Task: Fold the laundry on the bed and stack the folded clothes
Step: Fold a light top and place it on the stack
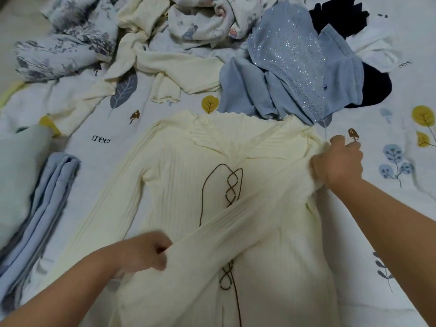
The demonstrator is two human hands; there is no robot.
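Note:
A cream ribbed top with brown lacing down its front lies flat on the bed, neckline away from me. Its right sleeve is drawn diagonally across the body. My left hand grips the cuff end of that sleeve near the lower left. My right hand pinches the top's right shoulder. A folded stack of light blue clothes lies at the left. Unfolded laundry sits behind: a blue sparkly garment, another cream garment and a printed white garment.
The bed sheet is white with leaf and mushroom prints. A pale green folded item lies at the far left. Dark navy clothes and a white garment lie at the back right. A grey-floral bundle sits at the back left.

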